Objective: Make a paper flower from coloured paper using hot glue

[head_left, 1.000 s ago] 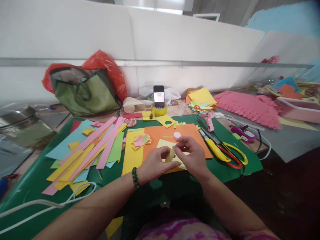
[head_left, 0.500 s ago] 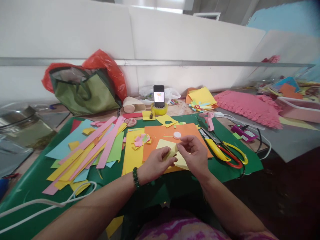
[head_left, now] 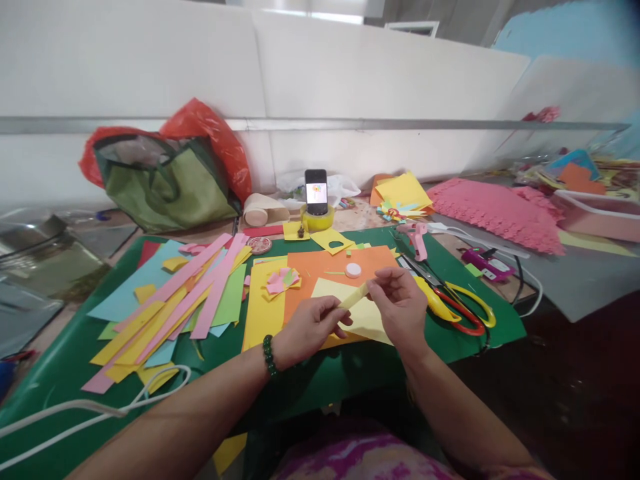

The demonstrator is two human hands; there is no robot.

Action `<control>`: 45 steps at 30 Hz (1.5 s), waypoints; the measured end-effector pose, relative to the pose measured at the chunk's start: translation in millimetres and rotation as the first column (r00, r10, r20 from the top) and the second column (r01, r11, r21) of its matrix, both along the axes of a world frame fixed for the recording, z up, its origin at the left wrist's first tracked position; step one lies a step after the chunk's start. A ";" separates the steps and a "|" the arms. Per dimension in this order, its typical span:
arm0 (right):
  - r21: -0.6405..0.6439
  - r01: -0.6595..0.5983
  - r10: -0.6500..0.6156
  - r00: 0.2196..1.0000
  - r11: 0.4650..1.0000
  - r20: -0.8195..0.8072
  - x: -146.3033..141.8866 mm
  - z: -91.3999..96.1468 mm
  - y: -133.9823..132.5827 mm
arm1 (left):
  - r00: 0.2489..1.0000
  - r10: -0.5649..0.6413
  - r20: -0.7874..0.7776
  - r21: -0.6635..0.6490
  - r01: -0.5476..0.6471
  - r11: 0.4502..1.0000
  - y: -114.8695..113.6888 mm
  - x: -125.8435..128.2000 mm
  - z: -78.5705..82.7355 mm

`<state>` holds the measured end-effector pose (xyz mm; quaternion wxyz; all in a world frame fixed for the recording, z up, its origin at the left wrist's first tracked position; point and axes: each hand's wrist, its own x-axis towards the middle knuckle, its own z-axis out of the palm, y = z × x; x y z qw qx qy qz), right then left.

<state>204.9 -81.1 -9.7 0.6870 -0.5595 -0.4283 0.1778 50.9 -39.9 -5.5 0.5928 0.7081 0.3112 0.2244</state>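
Note:
A narrow pale yellow paper strip [head_left: 354,297] is stretched between my two hands. My left hand [head_left: 313,325], with a green bead bracelet at the wrist, is closed on its lower left end. At the upper right end, my right hand [head_left: 400,303] pinches the strip between thumb and fingers. Beneath them a pale yellow paper sheet [head_left: 367,321] lies on an orange sheet [head_left: 313,270]. Just beyond my hands sits a small round white-pink disc [head_left: 353,270]. A pink and yellow paper flower [head_left: 283,282] rests to the left on yellow paper.
Scissors [head_left: 453,307] with red and yellow handles lie right of my right hand, below a pink glue gun [head_left: 416,239]. Paper strips [head_left: 175,300] are heaped at the left, near a white cable [head_left: 125,407]. A phone [head_left: 316,191] stands upright at the back.
My right hand has moved slightly right, away from my left. More of the paper strip now shows, pulled straight between them.

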 end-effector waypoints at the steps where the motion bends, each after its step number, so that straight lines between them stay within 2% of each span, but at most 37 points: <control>1: 0.004 0.005 -0.005 1.000 1.000 0.002 0.4 0.4 0.0 | 1.000 0.000 0.001 -0.001 0.000 1.000 0.0 0.0 -0.2; 8: 0.019 0.040 -0.040 0.999 0.999 -0.030 5.8 1.4 -1.7 | 0.999 0.031 0.022 -0.054 -0.029 0.998 1.4 -0.2 1.0; 16: 0.049 0.004 -0.001 0.998 0.999 -0.066 11.1 -2.6 -6.5 | 0.983 0.152 0.103 -0.131 -0.138 0.982 6.7 -2.5 7.0; 21: 0.049 -0.070 0.073 0.995 0.996 -0.061 9.3 -6.0 -15.7 | 0.940 0.295 0.170 -0.215 -0.257 0.942 12.2 -4.0 10.2; 28: -0.039 -0.155 0.153 0.987 0.987 -0.053 0.1 -17.6 -31.5 | 0.867 0.434 0.244 -0.358 -0.335 0.871 12.3 -3.3 12.2; 34: -0.030 -0.194 0.194 0.981 0.981 0.003 -14.3 -26.2 -40.2 | 0.845 0.437 0.308 -0.341 -0.331 0.880 9.1 -3.6 15.3; 40: 0.040 -0.179 0.165 0.960 0.983 0.224 -26.7 -33.3 -41.9 | 0.840 0.473 0.267 -0.396 -0.352 0.848 7.3 -3.1 14.3; 42: 0.018 -0.201 0.186 0.932 0.979 0.313 -23.6 -31.6 -42.0 | 0.870 0.430 0.241 -0.369 -0.328 0.870 9.8 -4.9 15.0; 45: -0.098 -0.227 0.247 0.874 0.969 0.419 -12.7 -23.8 -41.7 | 0.946 0.275 0.171 -0.186 -0.243 0.952 14.4 -8.4 17.2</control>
